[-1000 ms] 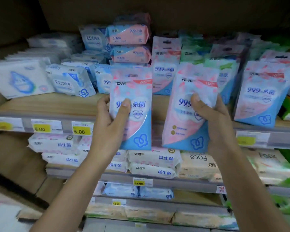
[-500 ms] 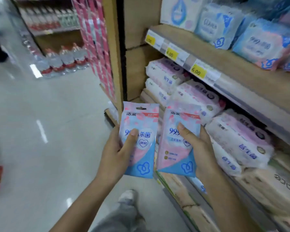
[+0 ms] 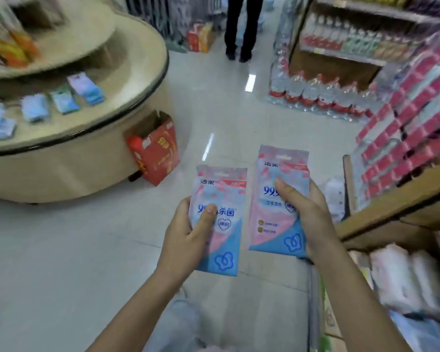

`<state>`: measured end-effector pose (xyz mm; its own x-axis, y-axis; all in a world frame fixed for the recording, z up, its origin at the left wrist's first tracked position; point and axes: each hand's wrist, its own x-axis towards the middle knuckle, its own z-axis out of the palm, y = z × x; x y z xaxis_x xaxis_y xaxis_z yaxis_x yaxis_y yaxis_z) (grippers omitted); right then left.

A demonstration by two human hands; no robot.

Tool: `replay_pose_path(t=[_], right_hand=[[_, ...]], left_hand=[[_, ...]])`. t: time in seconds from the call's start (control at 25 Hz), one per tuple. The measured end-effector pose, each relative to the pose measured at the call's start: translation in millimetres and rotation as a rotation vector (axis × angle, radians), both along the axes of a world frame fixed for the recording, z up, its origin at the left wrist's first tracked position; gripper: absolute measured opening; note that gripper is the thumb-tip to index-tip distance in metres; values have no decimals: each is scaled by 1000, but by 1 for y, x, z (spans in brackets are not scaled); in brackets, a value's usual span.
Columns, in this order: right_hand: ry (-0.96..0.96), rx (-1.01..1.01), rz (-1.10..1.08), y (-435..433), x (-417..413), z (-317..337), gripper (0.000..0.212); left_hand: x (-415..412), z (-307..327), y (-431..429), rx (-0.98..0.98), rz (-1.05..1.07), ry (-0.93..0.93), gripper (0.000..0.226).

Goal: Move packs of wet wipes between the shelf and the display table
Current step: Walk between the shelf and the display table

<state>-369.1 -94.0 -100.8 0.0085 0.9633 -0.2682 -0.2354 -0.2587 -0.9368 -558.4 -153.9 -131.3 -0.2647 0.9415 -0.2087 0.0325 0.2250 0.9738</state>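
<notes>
Gripping a wet wipes pack [image 3: 226, 196] in the left hand [image 3: 186, 237], a twin pack [image 3: 271, 224] in the right hand [image 3: 309, 214], fingers [image 3: 208, 214] clamped round each (probably for carrying to the display surface [image 3: 69, 127]).

Both packs [image 3: 217, 219] [image 3: 277, 207] are pink, pale blue and white, blue flower printed low; beige counter [image 3: 69, 158] with black rim; red box [image 3: 154, 148].

Two flat pink-and-blue packs, upright, side by side: left pack [image 3: 226, 199] in the left hand [image 3: 186, 237], right pack [image 3: 269, 219] slightly higher in the right hand [image 3: 308, 214]. More packs [image 3: 87, 88] lie on the round table [image 3: 112, 109].
</notes>
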Motion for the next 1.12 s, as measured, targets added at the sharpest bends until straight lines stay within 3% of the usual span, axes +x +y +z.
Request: replay_pose_path(t=[0.24,0.48,0.8,1.04,1.12], right_hand=[[-9,-42,241,90,-154,-17,31],[-37,-135,404,158,-255,-38,47],[-100,-188,580,321,-362,-75,45],[-123,-141,700,460,-470,-65,47],[-117,-134,713,493,-508,-68,39]], left_hand=[[-150,2,62,-30,264,-27,16],[-262,3,138,-22,421,-18,17],[-353,-35,279,-71,601,-96,14],[-410,-60,370,-192,715,-130,25],[-435,-66,396,-202,751,-153,24]])
